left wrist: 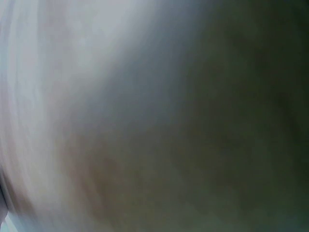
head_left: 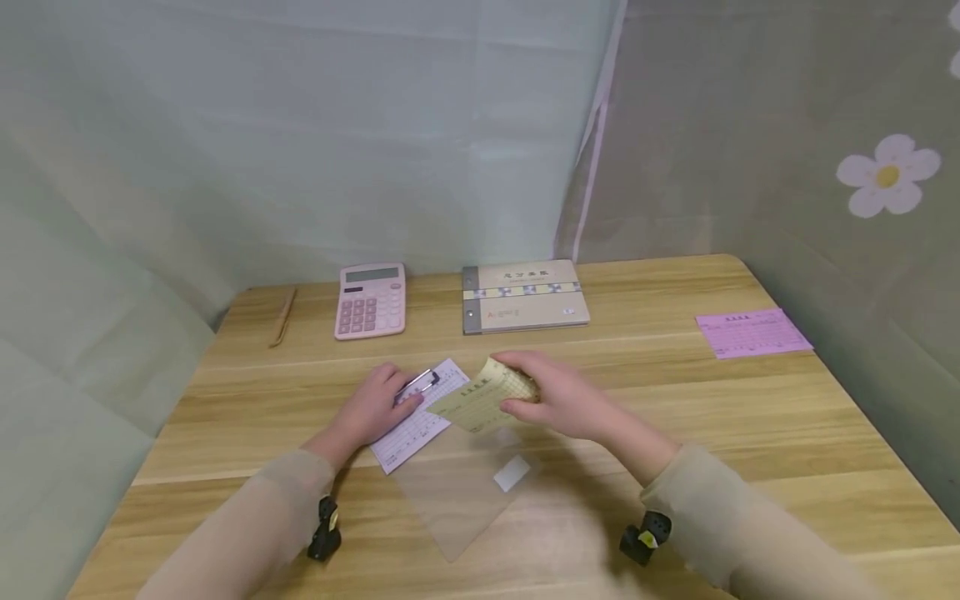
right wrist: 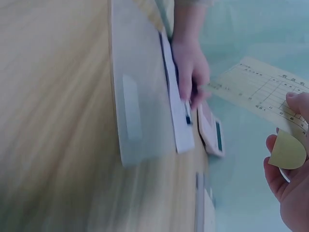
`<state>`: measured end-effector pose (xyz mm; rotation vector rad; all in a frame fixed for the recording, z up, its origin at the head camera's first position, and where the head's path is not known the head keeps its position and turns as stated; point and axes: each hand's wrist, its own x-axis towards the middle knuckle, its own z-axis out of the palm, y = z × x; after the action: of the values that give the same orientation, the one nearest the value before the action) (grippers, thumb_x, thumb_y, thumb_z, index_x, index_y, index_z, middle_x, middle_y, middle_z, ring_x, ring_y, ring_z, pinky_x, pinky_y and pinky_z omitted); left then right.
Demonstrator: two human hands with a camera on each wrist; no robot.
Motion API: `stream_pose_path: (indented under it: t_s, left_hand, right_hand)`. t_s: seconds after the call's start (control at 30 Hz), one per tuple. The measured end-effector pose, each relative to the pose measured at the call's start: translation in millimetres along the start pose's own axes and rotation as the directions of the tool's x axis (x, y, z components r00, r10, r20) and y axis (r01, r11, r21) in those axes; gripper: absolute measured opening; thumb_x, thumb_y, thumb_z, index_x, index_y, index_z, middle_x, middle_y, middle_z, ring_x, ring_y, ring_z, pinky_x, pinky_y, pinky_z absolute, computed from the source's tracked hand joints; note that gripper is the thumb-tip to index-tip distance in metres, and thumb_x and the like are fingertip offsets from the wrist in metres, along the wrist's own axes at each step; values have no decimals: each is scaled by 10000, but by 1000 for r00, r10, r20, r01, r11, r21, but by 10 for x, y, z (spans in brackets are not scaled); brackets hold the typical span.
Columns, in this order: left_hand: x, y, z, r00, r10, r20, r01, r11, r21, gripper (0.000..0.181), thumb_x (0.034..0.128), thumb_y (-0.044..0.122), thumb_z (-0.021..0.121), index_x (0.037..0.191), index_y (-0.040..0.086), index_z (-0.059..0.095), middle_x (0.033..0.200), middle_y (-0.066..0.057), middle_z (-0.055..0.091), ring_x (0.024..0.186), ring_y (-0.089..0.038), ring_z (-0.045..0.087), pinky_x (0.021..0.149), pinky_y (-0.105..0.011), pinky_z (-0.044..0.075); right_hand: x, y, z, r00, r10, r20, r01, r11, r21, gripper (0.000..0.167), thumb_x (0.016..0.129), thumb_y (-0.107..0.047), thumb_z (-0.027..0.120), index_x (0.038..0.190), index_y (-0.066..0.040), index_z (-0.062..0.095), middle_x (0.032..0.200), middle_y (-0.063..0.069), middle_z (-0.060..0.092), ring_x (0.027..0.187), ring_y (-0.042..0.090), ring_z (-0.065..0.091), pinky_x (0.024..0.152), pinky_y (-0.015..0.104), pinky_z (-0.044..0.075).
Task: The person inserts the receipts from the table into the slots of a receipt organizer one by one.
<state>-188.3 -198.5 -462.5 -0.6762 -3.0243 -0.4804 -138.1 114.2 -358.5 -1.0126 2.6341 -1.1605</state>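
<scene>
A see-through clipboard (head_left: 450, 517) lies slanted on the table with a pale lilac printed form (head_left: 420, 425) beneath its metal clip (head_left: 422, 383). My left hand (head_left: 371, 408) grips the clip end, thumb and fingers on either side of the clip; the right wrist view also shows this left hand (right wrist: 190, 67). Above the board, my right hand (head_left: 558, 396) pinches a bent yellow printed slip (head_left: 472, 404) between thumb and fingers. In the right wrist view the slip (right wrist: 256, 87) curls over in the right hand (right wrist: 294, 198). The left wrist view is only a blur.
Along the back of the wooden table (head_left: 750, 467) are a thin brown stick-like item (head_left: 282, 318), a pink calculator (head_left: 371, 302) and a beige account book (head_left: 525, 296). A pink form (head_left: 753, 333) lies by the right edge. Curtains (head_left: 375, 125) hang behind.
</scene>
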Motion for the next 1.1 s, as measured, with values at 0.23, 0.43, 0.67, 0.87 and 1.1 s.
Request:
stream_pose_path:
  t_s: [0.23, 0.43, 0.67, 0.87, 1.1]
  left_hand:
    - [9, 29, 6, 999, 26, -33, -27, 999, -28, 437, 913, 383, 576, 1201, 56, 603, 1009, -60, 511, 897, -199, 483, 782, -379, 442]
    - [33, 9, 43, 998, 33, -46, -35, 999, -29, 429, 907, 356, 587, 1220, 62, 598, 990, -50, 512, 908, -200, 484, 794, -378, 434]
    - [23, 9, 32, 999, 15, -40, -16, 1000, -24, 436, 908, 364, 587, 1235, 76, 592, 1005, -53, 518, 903, -197, 487, 787, -376, 440]
    - [12, 8, 40, 999, 16, -34, -17, 1000, -14, 441, 909, 373, 582, 1233, 74, 591, 1018, -54, 517, 913, -198, 488, 802, -381, 440]
    - [-12, 10, 26, 999, 16, -40, -17, 1000, -17, 445, 910, 371, 581, 1232, 64, 588, 1038, -71, 518, 939, -214, 496, 829, -398, 440]
  right_hand:
    - [147, -58, 268, 998, -32, 55, 32, 999, 9, 551, 859, -200, 680, 1353, -90, 464, 1185, 40, 588, 988, 131, 567, 815, 297, 484]
    - [243, 35, 487, 996, -20, 85, 28, 996, -90, 606, 861, -277, 667, 1392, -106, 429, 1297, 70, 539, 1131, 182, 526, 955, 353, 427]
    - [356, 122, 720, 991, 117, 66, -95, 959, -267, 648, 856, -319, 649, 1410, -94, 399, 1295, 159, 518, 1142, 298, 525, 933, 440, 444]
    - [364, 215, 908, 979, 205, 11, -170, 836, -521, 684, 854, -492, 591, 1414, -150, 400, 1380, 131, 434, 1213, 323, 446, 987, 472, 376]
    - [209, 203, 1003, 992, -25, 125, 96, 793, -601, 592, 873, -568, 519, 1365, -243, 476, 1428, 62, 394, 1279, 289, 361, 998, 493, 328]
